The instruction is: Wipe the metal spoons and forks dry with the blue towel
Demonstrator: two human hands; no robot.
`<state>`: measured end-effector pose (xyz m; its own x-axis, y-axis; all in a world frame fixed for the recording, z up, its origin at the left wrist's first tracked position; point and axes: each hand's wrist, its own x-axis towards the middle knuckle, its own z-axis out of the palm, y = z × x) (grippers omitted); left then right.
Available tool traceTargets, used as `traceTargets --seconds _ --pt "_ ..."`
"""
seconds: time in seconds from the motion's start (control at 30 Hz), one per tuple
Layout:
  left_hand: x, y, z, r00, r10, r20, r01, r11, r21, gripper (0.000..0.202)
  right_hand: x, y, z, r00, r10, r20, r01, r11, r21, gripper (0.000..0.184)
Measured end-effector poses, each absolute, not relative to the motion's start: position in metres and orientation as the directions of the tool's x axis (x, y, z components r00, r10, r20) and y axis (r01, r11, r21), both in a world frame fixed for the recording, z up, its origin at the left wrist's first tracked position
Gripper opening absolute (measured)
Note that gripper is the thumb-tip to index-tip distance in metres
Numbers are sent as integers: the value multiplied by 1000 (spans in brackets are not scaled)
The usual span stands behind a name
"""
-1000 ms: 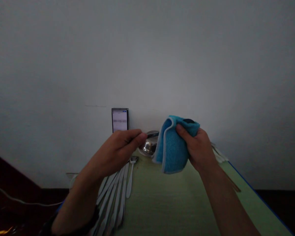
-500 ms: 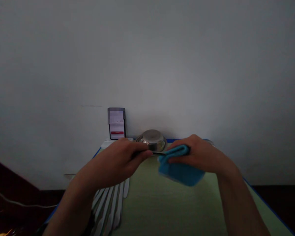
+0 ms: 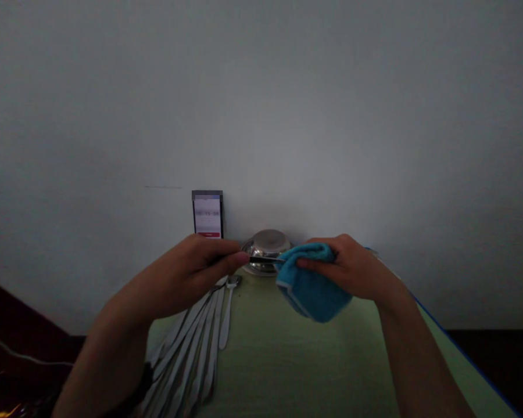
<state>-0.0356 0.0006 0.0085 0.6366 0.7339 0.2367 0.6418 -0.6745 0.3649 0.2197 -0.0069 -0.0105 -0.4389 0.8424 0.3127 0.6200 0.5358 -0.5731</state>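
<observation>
Left hand (image 3: 207, 264) pinches thin metal utensil (image 3: 265, 260) by one end; right hand (image 3: 353, 261) grips blue cloth (image 3: 318, 296), hiding other end. Utensil roughly level before upturned metal bowl (image 3: 270, 238). Firm pinch, snug fold, lengthwise strokes should wipe best.

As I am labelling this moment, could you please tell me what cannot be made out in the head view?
Head view, utensil: ends covered by the left hand and the cloth in the right hand.
Head view, phone: bottom hidden behind the left hand; its digits blurred.
Head view, cutlery: some tips behind the left hand, some handles cut off by the bottom edge.
</observation>
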Motion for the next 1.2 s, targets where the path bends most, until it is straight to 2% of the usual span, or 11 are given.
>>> traceTargets --seconds 0.07,0.17,0.23,0.3,0.37,0.5,0.7,0.8,0.93,1.07,1.2 --pt "-38 1 9 593 763 255 656 -642 396 36 220 -5 -11 -318 863 393 577 505 -642 24" --pt "-35 0 9 502 806 315 658 -592 466 35 206 -2 -18 -2 862 506 457 451 -767 30" --pt "-30 -1 8 488 804 339 607 -592 531 34 191 -1 -24 216 841 496 326 416 -849 39" --pt "-26 -1 7 516 794 322 550 -595 586 33 179 -1 -29 326 833 448 229 390 -892 44" --pt "-23 -1 6 540 791 288 537 -587 607 33 174 -1 -31 313 842 439 186 399 -898 41" --pt "-22 1 4 544 805 235 596 -568 568 34 190 -1 -23 122 871 476 212 446 -870 30" --pt "-26 3 3 582 793 177 647 -584 490 37 217 -3 -12 -290 866 408 446 500 -743 18" --pt "-30 3 5 586 795 158 644 -575 505 34 217 -6 -11 -361 825 435 510 565 -649 18" --pt "-33 3 8 545 817 190 614 -542 574 33 208 -9 -11 -239 802 548 558 575 -598 28" --pt "-32 3 7 474 847 239 514 -487 706 32 193 -10 -16 46 730 681 548 552 -629 32" --pt "-36 8 2 405 877 260 419 -430 800 35 180 -6 -24 209 702 680 477 534 -698 30"
